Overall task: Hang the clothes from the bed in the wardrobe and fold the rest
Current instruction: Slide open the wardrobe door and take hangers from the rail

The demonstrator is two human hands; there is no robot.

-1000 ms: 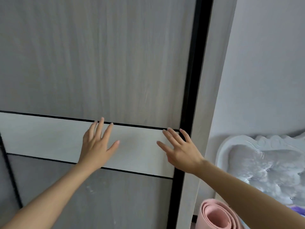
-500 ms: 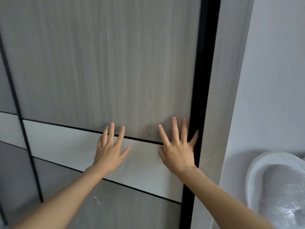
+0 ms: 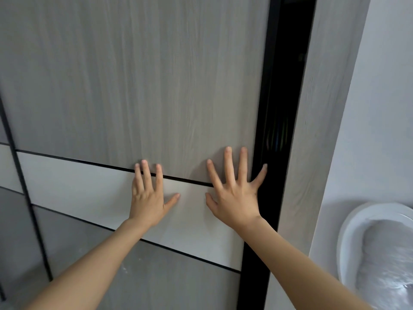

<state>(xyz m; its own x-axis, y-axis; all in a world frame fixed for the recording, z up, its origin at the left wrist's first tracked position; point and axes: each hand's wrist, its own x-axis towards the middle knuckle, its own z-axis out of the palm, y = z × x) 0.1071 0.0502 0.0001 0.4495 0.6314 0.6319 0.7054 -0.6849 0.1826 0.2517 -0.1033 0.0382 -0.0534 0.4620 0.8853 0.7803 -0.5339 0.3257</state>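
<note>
1. While we are facing the grey wood-grain wardrobe door (image 3: pixel 156 86), we are pressing both palms flat on it, fingers straight and spread.
2. Our left hand (image 3: pixel 148 198) is lying on its pale cross band (image 3: pixel 78 182); our right hand (image 3: pixel 234 195), apart from it, is reaching the door's right edge, little finger over the black frame strip (image 3: pixel 261 108).
3. A dark gap (image 3: pixel 288 97) is showing beyond that edge.
</note>
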